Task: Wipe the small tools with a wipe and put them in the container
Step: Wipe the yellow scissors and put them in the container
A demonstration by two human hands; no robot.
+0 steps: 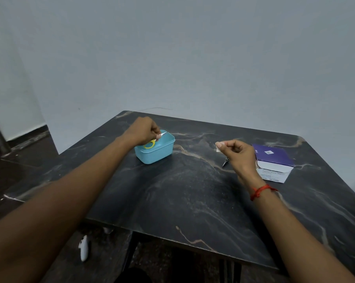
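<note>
Forearms (70, 190) cross the tabletop's (182, 201) near edge.
Left hand (143, 130) pinches the light, stiff, probably slippery scissors (150, 145) near the pivot, over the container (158, 154) toward the far-left corner; right hand (236, 155) pinches the soft wipe (217, 149).

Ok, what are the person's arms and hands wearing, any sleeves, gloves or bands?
No sleeves or gloves show: the left hand and right hand are bare. A red thread band circles the right wrist; the left wrist wears nothing.
</note>
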